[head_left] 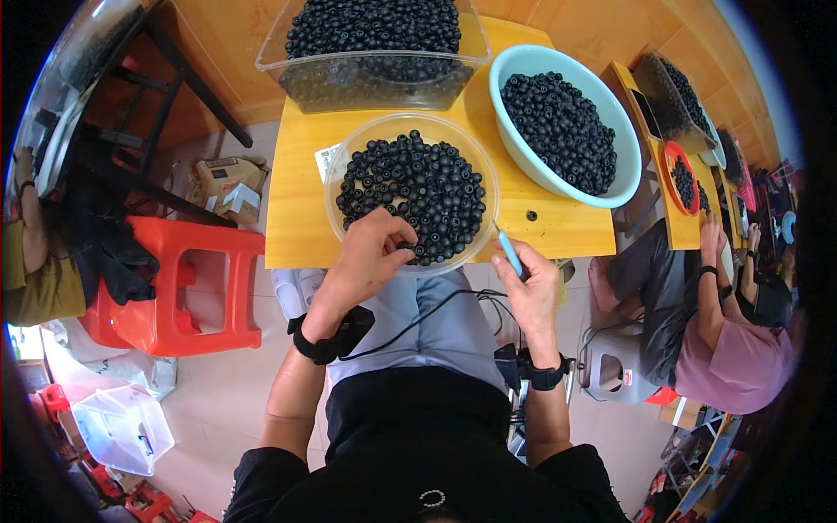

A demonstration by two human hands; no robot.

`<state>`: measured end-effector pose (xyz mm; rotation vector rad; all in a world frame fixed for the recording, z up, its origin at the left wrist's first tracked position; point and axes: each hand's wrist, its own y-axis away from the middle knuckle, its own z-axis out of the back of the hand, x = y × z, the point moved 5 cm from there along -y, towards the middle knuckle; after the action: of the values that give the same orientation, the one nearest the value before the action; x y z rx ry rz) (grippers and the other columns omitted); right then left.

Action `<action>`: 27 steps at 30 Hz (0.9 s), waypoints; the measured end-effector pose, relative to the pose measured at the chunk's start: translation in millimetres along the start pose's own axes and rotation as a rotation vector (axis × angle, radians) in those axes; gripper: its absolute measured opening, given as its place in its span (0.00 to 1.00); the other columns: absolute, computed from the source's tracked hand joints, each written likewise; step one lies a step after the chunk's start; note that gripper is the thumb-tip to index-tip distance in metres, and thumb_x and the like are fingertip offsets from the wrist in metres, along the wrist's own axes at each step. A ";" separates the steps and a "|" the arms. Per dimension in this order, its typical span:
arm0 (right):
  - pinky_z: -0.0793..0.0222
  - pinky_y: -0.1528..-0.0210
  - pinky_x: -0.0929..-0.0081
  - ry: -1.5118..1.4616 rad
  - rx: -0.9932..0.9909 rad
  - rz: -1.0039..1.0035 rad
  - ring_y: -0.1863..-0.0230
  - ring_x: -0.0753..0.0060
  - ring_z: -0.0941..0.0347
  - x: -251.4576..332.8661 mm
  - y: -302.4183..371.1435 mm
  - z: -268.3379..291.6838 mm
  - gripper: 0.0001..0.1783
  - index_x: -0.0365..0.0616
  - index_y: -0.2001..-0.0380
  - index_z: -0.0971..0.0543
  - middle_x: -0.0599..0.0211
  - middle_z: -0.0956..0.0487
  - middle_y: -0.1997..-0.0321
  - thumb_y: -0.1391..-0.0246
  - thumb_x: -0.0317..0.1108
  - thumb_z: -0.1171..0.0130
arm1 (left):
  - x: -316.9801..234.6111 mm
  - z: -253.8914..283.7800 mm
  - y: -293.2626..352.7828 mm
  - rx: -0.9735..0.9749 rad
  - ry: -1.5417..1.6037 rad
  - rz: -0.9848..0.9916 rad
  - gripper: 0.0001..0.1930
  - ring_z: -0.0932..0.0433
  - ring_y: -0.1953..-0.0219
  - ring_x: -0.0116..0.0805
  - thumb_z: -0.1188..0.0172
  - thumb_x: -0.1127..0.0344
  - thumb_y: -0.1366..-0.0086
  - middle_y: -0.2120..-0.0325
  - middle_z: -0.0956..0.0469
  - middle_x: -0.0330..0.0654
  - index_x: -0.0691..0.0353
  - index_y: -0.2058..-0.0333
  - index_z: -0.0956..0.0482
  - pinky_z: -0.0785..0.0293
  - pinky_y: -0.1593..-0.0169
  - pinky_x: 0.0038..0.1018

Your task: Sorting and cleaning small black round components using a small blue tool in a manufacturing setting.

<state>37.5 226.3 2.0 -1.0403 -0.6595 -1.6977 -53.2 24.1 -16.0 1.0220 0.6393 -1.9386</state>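
Note:
A clear round bowl (493, 187) sits at the front of the yellow table, holding a layer of small round black pieces (410, 187) with holes in them. Over its near left rim, my left hand (370, 261) is closed, thumb and forefinger pinching one of these black pieces. My right hand (534, 292), just right of the bowl, grips a thin tool with a light blue handle (509, 251). The tool's slim tip points up toward the bowl's right rim; its exact kind is too small to tell.
Behind stands a clear plastic bin (375, 83) of black pieces; a pale blue basin (629, 161) of them is at the right. One loose piece (532, 215) lies on the yellow table (567, 231). A red stool (205, 288) is left; co-workers sit right.

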 end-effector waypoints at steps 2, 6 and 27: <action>0.39 0.75 0.82 -0.034 0.038 -0.016 0.79 0.83 0.37 -6.5 4.8 -6.5 0.10 0.36 0.64 0.21 0.68 0.27 0.81 0.53 0.26 0.39 | 3.4 0.3 -0.8 0.039 0.244 0.098 0.10 0.25 0.71 0.33 0.39 0.77 0.52 0.73 0.27 0.40 0.64 0.69 0.26 0.30 0.67 0.26; 0.39 0.75 0.81 -0.073 0.058 0.034 0.79 0.83 0.36 -9.8 9.2 -17.3 0.11 0.35 0.64 0.21 0.67 0.27 0.81 0.52 0.28 0.39 | 3.9 -4.4 1.8 0.123 0.996 0.270 0.10 0.25 0.68 0.28 0.41 0.77 0.46 0.69 0.25 0.39 0.64 0.64 0.27 0.28 0.64 0.22; 0.34 0.77 0.73 0.160 0.155 0.428 0.80 0.65 0.27 57.2 6.5 -23.5 0.12 0.39 0.64 0.22 0.61 0.24 0.76 0.54 0.29 0.38 | -3.3 -37.1 5.6 0.159 1.685 0.362 0.08 0.22 0.70 0.24 0.44 0.71 0.39 0.70 0.22 0.39 0.64 0.60 0.25 0.23 0.63 0.18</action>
<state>28.2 178.4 40.4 -0.8537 -0.4211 -1.3181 -31.9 49.8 -33.5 2.5661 1.0046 -0.4256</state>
